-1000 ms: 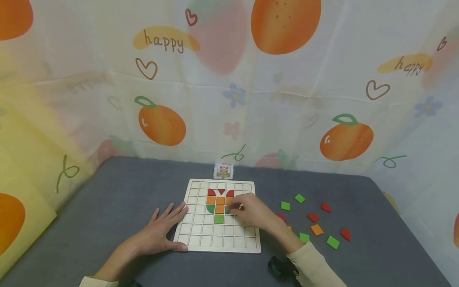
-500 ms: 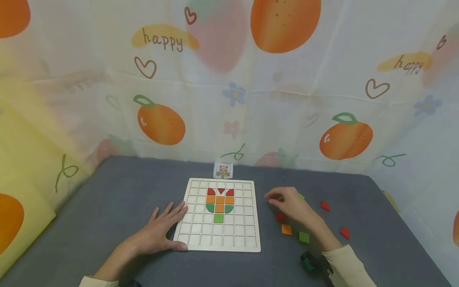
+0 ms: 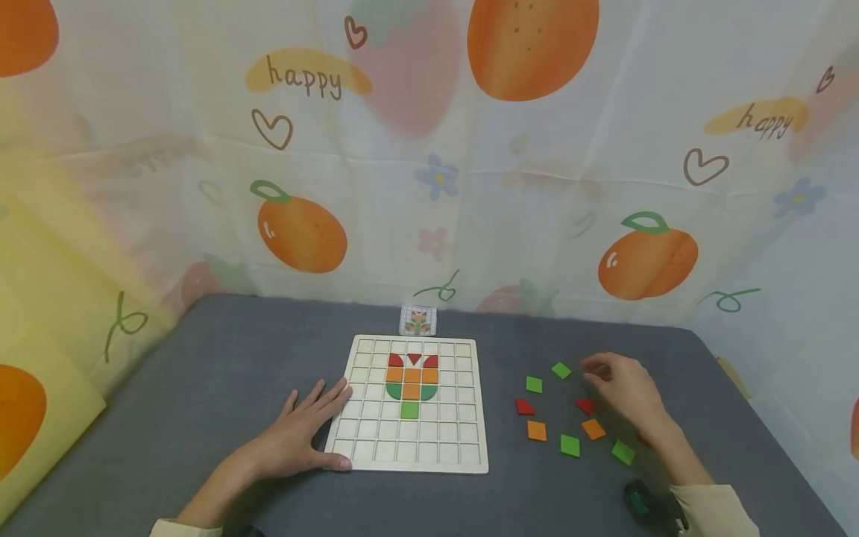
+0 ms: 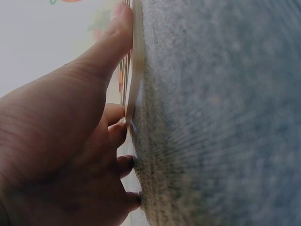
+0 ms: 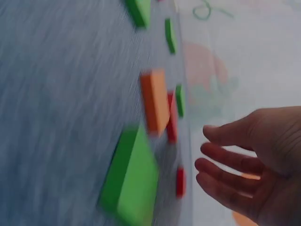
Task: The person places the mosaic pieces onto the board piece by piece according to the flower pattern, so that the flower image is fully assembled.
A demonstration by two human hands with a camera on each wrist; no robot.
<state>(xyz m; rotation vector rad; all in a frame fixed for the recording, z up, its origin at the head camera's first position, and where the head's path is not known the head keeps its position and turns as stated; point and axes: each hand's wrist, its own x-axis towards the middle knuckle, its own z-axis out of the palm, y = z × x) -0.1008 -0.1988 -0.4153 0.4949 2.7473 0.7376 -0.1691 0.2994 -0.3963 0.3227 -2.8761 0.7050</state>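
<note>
A white gridded board (image 3: 463, 432) lies on the table, with red, orange and green tiles forming a tulip-like figure around an orange tile (image 3: 411, 375). My left hand (image 3: 298, 432) rests at its left edge, fingers spread and thumb on the near corner; in the left wrist view, thumb and fingertips lie along the board's edge (image 4: 136, 70). Out to the right, my right hand (image 3: 627, 391) hovers over the loose tiles, nearest a red tile (image 3: 585, 406). Seen from the right wrist, its fingers are loosely bent with nothing between them, and another red tile (image 5: 180, 181) sits beyond the fingertips.
Loose green tiles (image 3: 570, 446), orange tiles (image 3: 536, 431) and a red tile (image 3: 525, 406) are scattered right of the board. A small pattern card (image 3: 417, 321) lies behind the board. A fruit-printed cloth (image 3: 537, 261) hangs along the table's back.
My right hand has left the board's green curved tile and moved rightward over the loose tiles, now covering the red ones on the far right. My left hand has stayed put.
</note>
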